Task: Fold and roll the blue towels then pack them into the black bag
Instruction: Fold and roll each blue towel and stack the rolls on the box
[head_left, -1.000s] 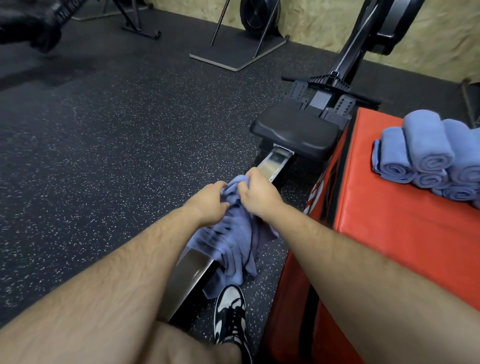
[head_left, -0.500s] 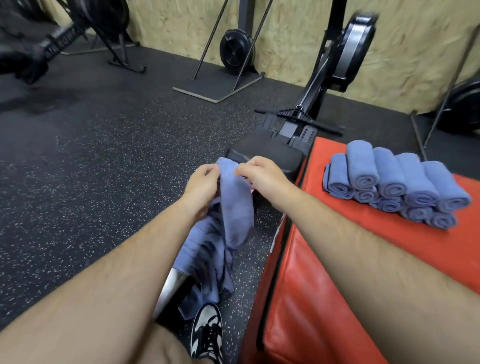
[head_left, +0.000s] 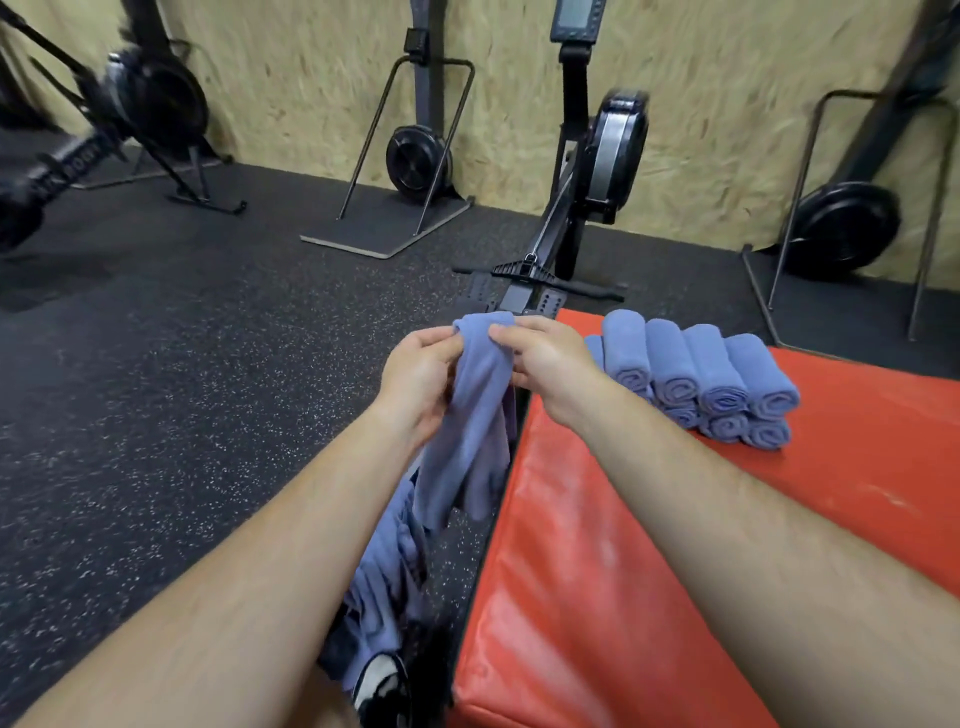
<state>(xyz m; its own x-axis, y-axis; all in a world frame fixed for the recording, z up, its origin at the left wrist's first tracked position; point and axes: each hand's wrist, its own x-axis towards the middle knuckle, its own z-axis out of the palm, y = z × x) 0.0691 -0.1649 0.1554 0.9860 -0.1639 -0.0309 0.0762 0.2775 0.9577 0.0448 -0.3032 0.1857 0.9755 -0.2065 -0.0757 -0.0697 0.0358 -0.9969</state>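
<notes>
At the near edge, a black-and-white shoe (head_left: 382, 691) is seen on the speckled black floor (head_left: 156, 415), just left of the red pad (head_left: 597, 597) that serves as the worktop. Above the shoe a heap of loose blue towels (head_left: 387, 566) is draped low between the two forearms; what it rests on cannot be told.

Further out, one blue towel (head_left: 475, 410) is held up in the air between both hands, over the gap beside the pad's left edge. Its top edge is pinched by the left hand (head_left: 418, 379) on the left and by the right hand (head_left: 545, 364) on the right, the fingers (head_left: 506, 335) of each being closed narrowly on the cloth with the thumbs towards the viewer. The rest of the towel hangs down in long folds and reaches the heap below.

To the right of the right hand, a stack of rolled towels (head_left: 696, 379) is laid on the far part of the pad in two layers, with the spiral ends turned towards the viewer.

Beyond the hands, a rowing machine (head_left: 597, 171) is stood on the floor, its handle (head_left: 524, 267) resting across it. Against the chipboard wall (head_left: 311, 78) further machines are parked at left and right.
</notes>
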